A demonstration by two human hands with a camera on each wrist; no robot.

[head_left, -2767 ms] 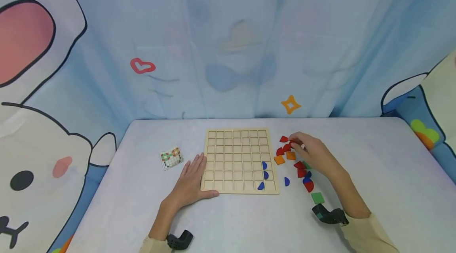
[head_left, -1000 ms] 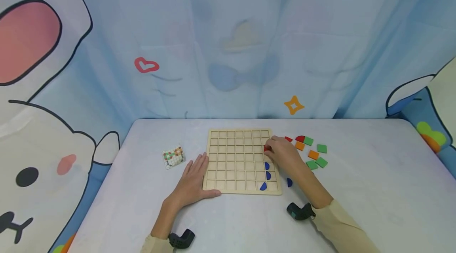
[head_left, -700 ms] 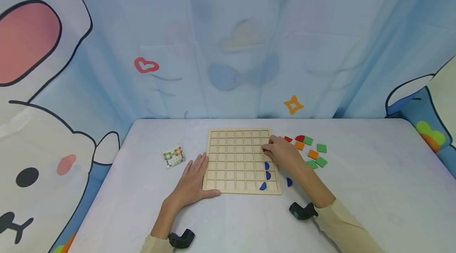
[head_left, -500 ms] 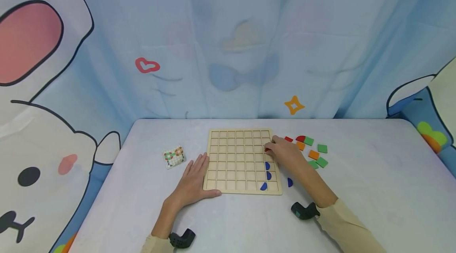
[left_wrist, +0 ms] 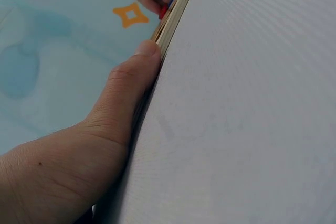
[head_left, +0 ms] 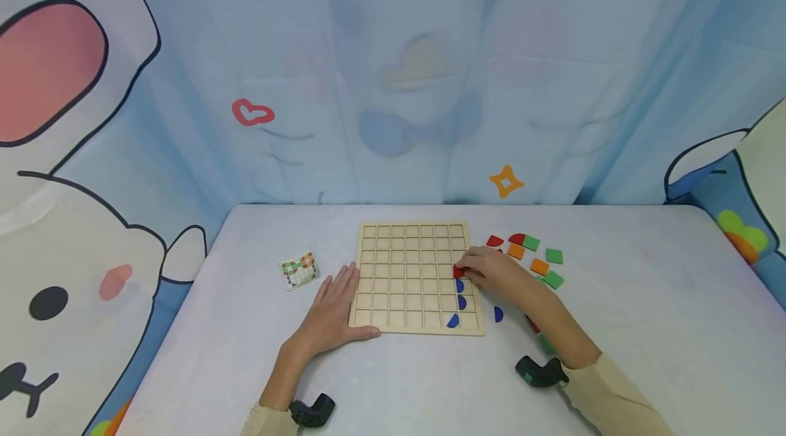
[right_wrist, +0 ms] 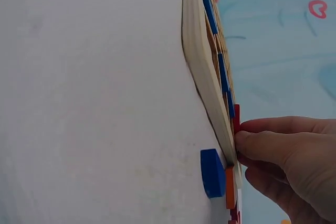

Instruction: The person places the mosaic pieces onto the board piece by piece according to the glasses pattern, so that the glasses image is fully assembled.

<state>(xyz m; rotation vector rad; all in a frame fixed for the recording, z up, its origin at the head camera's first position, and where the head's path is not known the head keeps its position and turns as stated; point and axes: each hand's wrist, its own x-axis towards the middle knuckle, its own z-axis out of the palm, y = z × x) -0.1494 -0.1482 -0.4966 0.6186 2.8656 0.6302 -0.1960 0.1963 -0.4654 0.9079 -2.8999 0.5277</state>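
Near the right hand [head_left: 496,271] pinching a red piece [head_left: 457,272], three blue pieces [head_left: 462,302] are occupying the board [head_left: 399,243], loose pieces [head_left: 540,266] waiting.

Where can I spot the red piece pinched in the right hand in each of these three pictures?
Head: red piece lower right of centre, at the fingertips of the right hand.
Left wrist: red piece near the top, about midway across.
Right wrist: red piece right of centre, about mid-height.
Shared landmark: the wooden board, seen nearly edge-on in both wrist views.
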